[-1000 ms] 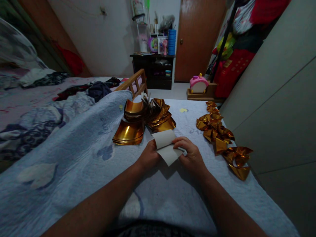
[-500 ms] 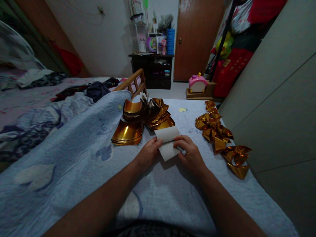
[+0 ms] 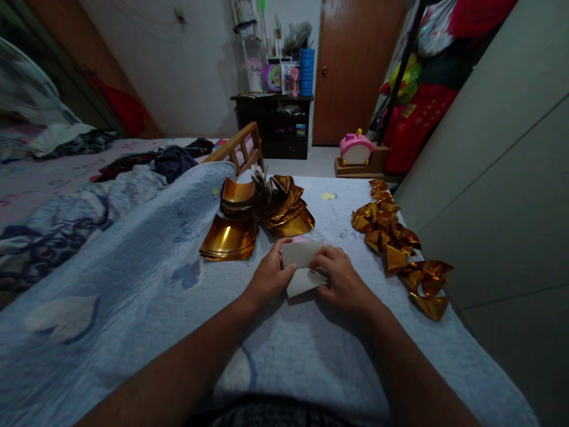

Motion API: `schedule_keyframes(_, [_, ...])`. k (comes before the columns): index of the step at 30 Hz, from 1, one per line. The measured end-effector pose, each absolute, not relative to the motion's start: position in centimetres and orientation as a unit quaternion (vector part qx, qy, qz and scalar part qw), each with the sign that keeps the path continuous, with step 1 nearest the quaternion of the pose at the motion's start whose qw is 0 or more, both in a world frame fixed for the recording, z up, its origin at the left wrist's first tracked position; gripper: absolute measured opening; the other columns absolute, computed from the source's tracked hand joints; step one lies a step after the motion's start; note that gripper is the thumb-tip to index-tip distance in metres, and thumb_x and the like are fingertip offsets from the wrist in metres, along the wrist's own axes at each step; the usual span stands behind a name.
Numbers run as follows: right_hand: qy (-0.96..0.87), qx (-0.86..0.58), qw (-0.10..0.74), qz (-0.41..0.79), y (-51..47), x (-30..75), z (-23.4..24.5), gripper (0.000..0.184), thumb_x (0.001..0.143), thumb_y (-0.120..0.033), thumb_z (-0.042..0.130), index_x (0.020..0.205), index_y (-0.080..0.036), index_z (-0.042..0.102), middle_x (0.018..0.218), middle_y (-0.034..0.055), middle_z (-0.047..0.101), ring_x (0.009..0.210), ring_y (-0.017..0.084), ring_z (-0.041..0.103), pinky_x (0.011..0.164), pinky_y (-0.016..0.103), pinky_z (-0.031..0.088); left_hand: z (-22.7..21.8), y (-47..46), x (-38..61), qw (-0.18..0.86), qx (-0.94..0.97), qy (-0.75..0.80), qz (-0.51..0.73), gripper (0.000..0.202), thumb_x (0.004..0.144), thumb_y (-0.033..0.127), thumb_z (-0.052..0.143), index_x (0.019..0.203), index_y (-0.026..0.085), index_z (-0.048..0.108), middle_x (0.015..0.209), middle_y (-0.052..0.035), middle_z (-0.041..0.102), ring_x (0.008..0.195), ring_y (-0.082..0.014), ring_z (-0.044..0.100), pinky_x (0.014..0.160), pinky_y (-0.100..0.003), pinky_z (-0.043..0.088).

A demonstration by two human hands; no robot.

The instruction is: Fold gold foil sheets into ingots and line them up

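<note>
A sheet of paper (image 3: 301,255), whitish on the side facing me, is held between my two hands above the bed, with a crease running across its middle. My left hand (image 3: 272,274) grips its left edge, thumb on the face and fingers behind. At the right edge my right hand (image 3: 338,274) is closed on the paper, its fingers bent over the fold. Just beyond lie fanned stacks of shiny gold paper sheets (image 3: 231,237). Off to the right, several folded gold paper pieces (image 3: 391,237) rest in a row along the bed's side.
The blue patterned bedspread (image 3: 186,332) covers the surface beneath my hands. A wooden rail (image 3: 235,148) stands past the gold stacks. Along the right runs a pale cabinet front (image 3: 502,196). A pink toy (image 3: 357,148) sits beyond the far edge, before a brown door (image 3: 355,71).
The paper's upper half has tilted more upright toward me. My left hand has shifted its grip, fingers now behind the sheet, and my right fingers have closed further over the fold.
</note>
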State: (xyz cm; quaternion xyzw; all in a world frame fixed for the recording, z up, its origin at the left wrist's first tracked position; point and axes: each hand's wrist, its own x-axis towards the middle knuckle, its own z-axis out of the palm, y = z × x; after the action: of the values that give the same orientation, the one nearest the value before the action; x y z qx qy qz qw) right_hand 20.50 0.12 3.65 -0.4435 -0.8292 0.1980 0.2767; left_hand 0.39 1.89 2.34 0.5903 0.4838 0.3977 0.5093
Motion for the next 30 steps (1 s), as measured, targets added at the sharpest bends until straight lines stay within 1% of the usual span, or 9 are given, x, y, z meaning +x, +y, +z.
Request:
schedule_keyframes(6, [-0.845, -0.437, 0.203, 0.231, 0.0, 20.6, 3.2, 0.034, 0.067, -0.004, 0.059, 0.097, -0.02, 0.065, 0.11, 0.0098, 0.059, 0.104, 0.027, 0.05, 0.092, 0.043, 0.042, 2.0, 1.8, 0.2, 0.299, 0.725, 0.536, 0.311, 0.054, 0.078, 0.015, 0.061, 0.131, 0.018, 0.053, 0.124, -0.0118, 0.063, 0.112, -0.0294, 0.057, 0.1, -0.045, 0.044])
schedule_keyframes(10, [-0.843, -0.44, 0.197, 0.238, 0.1, 20.7, 3.3, 0.029, 0.07, -0.006, 0.064, 0.095, -0.02, 0.068, 0.108, 0.0094, 0.061, 0.103, 0.027, 0.051, 0.092, 0.044, 0.043, 2.2, 1.7, 0.3, 0.177, 0.743, 0.578, 0.289, 0.063, 0.075, 0.019, 0.069, 0.135, 0.017, 0.051, 0.123, -0.0127, 0.06, 0.115, -0.0331, 0.051, 0.102, -0.05, 0.041])
schedule_keyframes(12, [-0.842, -0.437, 0.202, 0.243, 0.2, 20.8, 3.4, 0.026, 0.072, -0.008, 0.066, 0.094, -0.02, 0.07, 0.107, 0.0093, 0.063, 0.102, 0.027, 0.053, 0.093, 0.044, 0.044, 2.4, 1.6, 0.3, 0.149, 0.749, 0.574, 0.296, 0.058, 0.074, 0.018, 0.07, 0.129, 0.015, 0.054, 0.118, -0.0127, 0.058, 0.114, -0.0325, 0.05, 0.101, -0.049, 0.041])
schedule_keyframes(16, [-0.845, -0.416, 0.223, 0.251, 0.4, 21.1, 3.5, 0.018, 0.077, -0.015, 0.07, 0.094, -0.021, 0.073, 0.106, 0.0088, 0.065, 0.1, 0.026, 0.055, 0.092, 0.045, 0.045, 2.8, 1.5, 0.0, 0.197, 0.794, 0.491, 0.3, 0.025, 0.079, 0.011, 0.061, 0.102, 0.019, 0.064, 0.104, -0.0068, 0.058, 0.105, -0.0257, 0.053, 0.096, -0.042, 0.046])
schedule_keyframes(18, [-0.843, -0.415, 0.23, 0.252, 0.4, 21.2, 3.5, 0.017, 0.079, -0.018, 0.07, 0.095, -0.022, 0.075, 0.106, 0.0088, 0.065, 0.099, 0.025, 0.056, 0.092, 0.044, 0.046, 3.2, 1.3, -0.3, 0.18, 0.798, 0.482, 0.313, 0.017, 0.082, 0.016, 0.063, 0.098, 0.021, 0.067, 0.111, -0.008, 0.057, 0.109, -0.0266, 0.052, 0.099, -0.044, 0.044])
schedule_keyframes(20, [-0.841, -0.423, 0.228, 0.25, 0.4, 21.2, 3.5, 0.016, 0.08, -0.019, 0.07, 0.095, -0.021, 0.076, 0.106, 0.0088, 0.066, 0.099, 0.025, 0.057, 0.091, 0.044, 0.046, 3.7, 1.0, -0.6, 0.125, 0.788, 0.5, 0.338, 0.018, 0.083, 0.025, 0.068, 0.101, 0.021, 0.07, 0.131, -0.0109, 0.052, 0.119, -0.0316, 0.047, 0.106, -0.051, 0.037])
schedule_keyframes(22, [-0.841, -0.427, 0.219, 0.249, 0.4, 21.1, 3.5, 0.016, 0.082, -0.019, 0.069, 0.096, -0.021, 0.076, 0.105, 0.0089, 0.066, 0.099, 0.025, 0.057, 0.091, 0.044, 0.046, 4.2, 0.8, -0.9, 0.115, 0.794, 0.482, 0.352, 0.021, 0.087, 0.033, 0.066, 0.104, 0.022, 0.071, 0.137, -0.0114, 0.05, 0.123, -0.0328, 0.045, 0.107, -0.052, 0.035])
schedule_keyframes(27, [-0.843, -0.418, 0.223, 0.254, 0.4, 21.0, 3.7, 0.012, 0.085, -0.022, 0.069, 0.094, -0.021, 0.077, 0.103, 0.0086, 0.067, 0.097, 0.024, 0.058, 0.089, 0.041, 0.046, 4.4, 0.9, -1.0, 0.26, 0.861, 0.347, 0.267, 0.033, 0.084, 0.043, 0.072, 0.105, 0.018, 0.068, 0.107, -0.0094, 0.067, 0.104, -0.0258, 0.059, 0.094, -0.038, 0.047])
schedule_keyframes(30, [-0.841, -0.418, 0.227, 0.257, 0.5, 21.0, 3.8, 0.011, 0.084, -0.023, 0.069, 0.092, -0.022, 0.076, 0.101, 0.0075, 0.067, 0.096, 0.023, 0.059, 0.089, 0.04, 0.046, 3.8, 1.2, -0.8, 0.272, 0.869, 0.344, 0.23, 0.027, 0.082, 0.037, 0.074, 0.101, 0.019, 0.071, 0.105, -0.0099, 0.069, 0.103, -0.0262, 0.061, 0.093, -0.039, 0.048])
